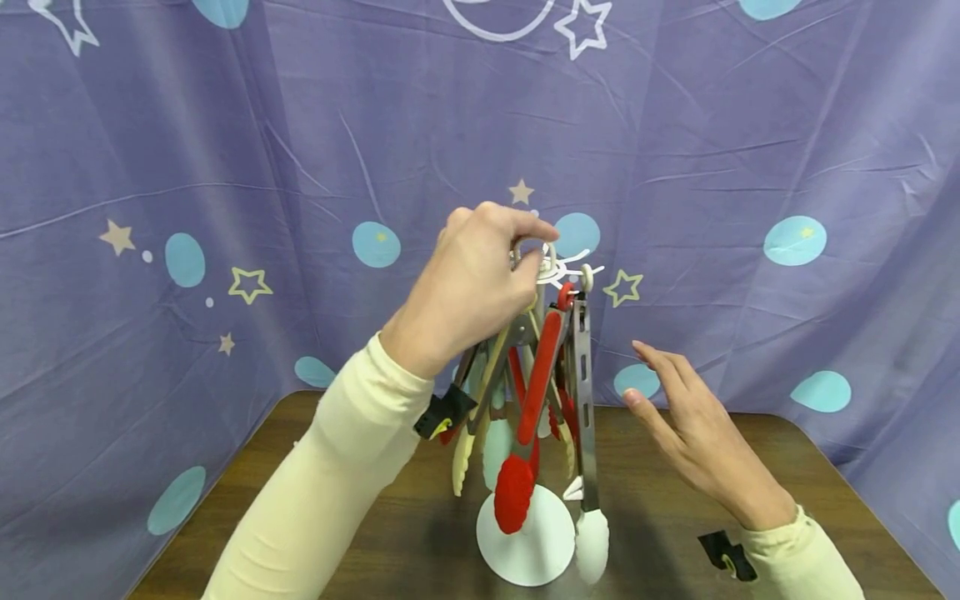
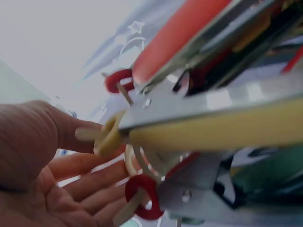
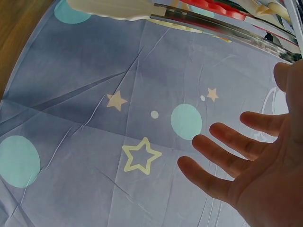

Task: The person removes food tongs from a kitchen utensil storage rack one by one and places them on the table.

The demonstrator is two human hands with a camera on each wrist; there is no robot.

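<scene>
At the top of a white hanging stand (image 1: 558, 268), my left hand (image 1: 480, 275) curls its thumb and index finger round the hooks and a pale hanging ring. Several tongs hang there by ring pulls. Red tongs (image 1: 538, 383) hang in front, with silver tongs with white tips (image 1: 585, 400) to their right. Behind them are yellow tongs (image 1: 491, 375) and pale green tips (image 1: 497, 450). In the left wrist view the thumb lies beside a yellow ring (image 2: 110, 135), near a red ring (image 2: 143, 196). My right hand (image 1: 705, 442), fingers spread and holding nothing, hovers right of the tongs.
The stand's round white base (image 1: 525, 550) sits on a dark wooden table (image 1: 375, 542). A purple curtain (image 1: 712, 167) with stars and blue ovals surrounds the table's back and sides. Black straps with trackers or mounts (image 1: 444, 412) show at both wrists.
</scene>
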